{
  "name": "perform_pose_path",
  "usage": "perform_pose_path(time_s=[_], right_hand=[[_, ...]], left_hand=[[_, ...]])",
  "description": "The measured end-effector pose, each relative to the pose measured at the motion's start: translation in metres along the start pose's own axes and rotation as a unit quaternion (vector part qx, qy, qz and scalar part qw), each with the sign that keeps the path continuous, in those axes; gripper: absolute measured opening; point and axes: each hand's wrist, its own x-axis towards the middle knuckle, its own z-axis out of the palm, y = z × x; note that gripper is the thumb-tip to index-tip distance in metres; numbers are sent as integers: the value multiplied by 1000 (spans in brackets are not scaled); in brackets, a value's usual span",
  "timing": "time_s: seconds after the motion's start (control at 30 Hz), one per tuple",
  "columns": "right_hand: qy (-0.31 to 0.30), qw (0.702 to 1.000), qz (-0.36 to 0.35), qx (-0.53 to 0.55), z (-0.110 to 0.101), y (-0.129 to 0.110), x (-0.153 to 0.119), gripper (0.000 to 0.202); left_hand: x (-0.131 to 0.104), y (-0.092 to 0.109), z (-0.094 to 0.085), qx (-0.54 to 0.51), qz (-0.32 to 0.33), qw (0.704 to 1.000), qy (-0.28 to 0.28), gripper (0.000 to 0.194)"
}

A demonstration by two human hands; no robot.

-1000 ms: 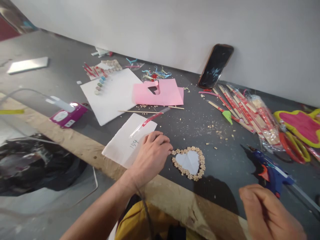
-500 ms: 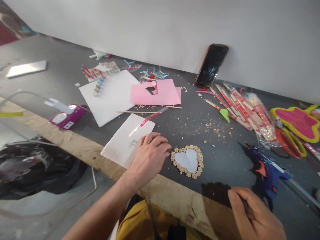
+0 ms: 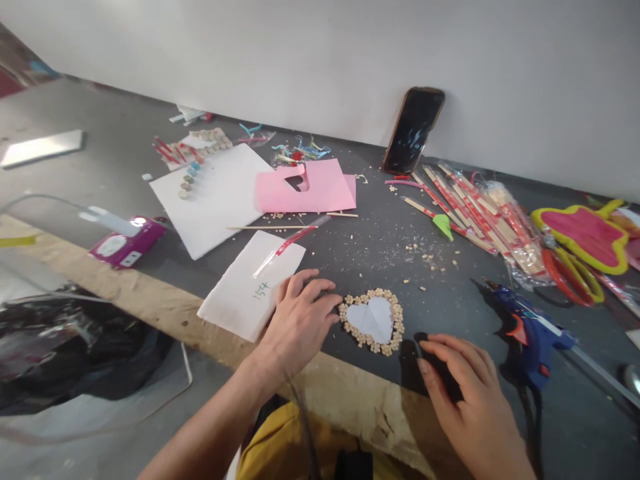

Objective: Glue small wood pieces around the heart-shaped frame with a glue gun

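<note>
A paper heart [image 3: 373,320] edged with a border of small wooden pieces [image 3: 397,320] lies flat near the table's front edge. Just left of it my left hand [image 3: 305,313] rests with fingers spread, the fingertips close to the border; whether they touch it I cannot tell. Under and beside that hand is a white paper sheet [image 3: 240,300] with "154" written on it. My right hand [image 3: 465,387] hovers to the right of the heart, thumb and fingers apart, holding nothing. A blue glue gun [image 3: 535,340] lies to its right.
A pink folded card [image 3: 325,187] and a larger white sheet [image 3: 205,227] lie farther back. A phone [image 3: 414,130] leans on the wall. Wrapped chopsticks [image 3: 465,207], scissors [image 3: 573,273] and a butterfly-like cutout [image 3: 585,233] are at right. A purple power adapter [image 3: 127,240] sits left.
My right hand has moved left and up toward the heart, and its fingers have opened out. My left hand stays almost in place. The view has shifted slightly.
</note>
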Motion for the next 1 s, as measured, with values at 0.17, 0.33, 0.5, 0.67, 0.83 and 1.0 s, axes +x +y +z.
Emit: perform_pose_path(time_s=[0.17,0.33,0.5,0.67,0.83,1.0], right_hand=[[-2,1000,3,2,2,3,-3,18],[1,1000,1,8,3,5,-5,17],[2,1000,9,11,5,5,-6,16],[6,1000,1,14,5,6,-5,15],[9,1000,4,15,6,5,-6,15],[13,1000,6,17,6,6,-5,15]], left_hand=[[2,1,0,0,4,1000,0,17],[2,2,-4,7,2,1000,-25,23],[4,2,-4,16,15,999,-43,28],[3,3,-1,8,7,999,-41,24],[2,4,1,10,7,999,-31,24],[-1,2,-2,25,14,1000,-12,24]])
